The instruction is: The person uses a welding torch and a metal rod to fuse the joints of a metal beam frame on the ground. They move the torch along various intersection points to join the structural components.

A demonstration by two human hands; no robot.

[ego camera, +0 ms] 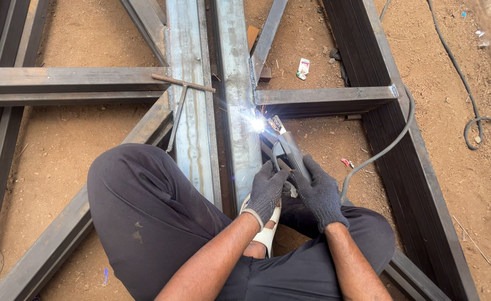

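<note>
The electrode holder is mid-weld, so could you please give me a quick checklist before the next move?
1. Both hands on electrode holder: left hand and right hand close around it: ok.
2. Gloves worn: ok.
3. Arc on the steel beam joint: ok.
4. Cable free of the arc: ok.
5. Foot in open sandal near sparks: not ok.
6. Eye protection: cannot tell.

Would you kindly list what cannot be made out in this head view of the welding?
- Weld spot: glare hides the joint and the rod tip.
- Electrode holder: its grip is covered by the left hand and right hand.
- Cable: cut off at the top edge.
- Small packet on the dirt: too small to identify.
- Steel frame: cut off by every edge.
</note>
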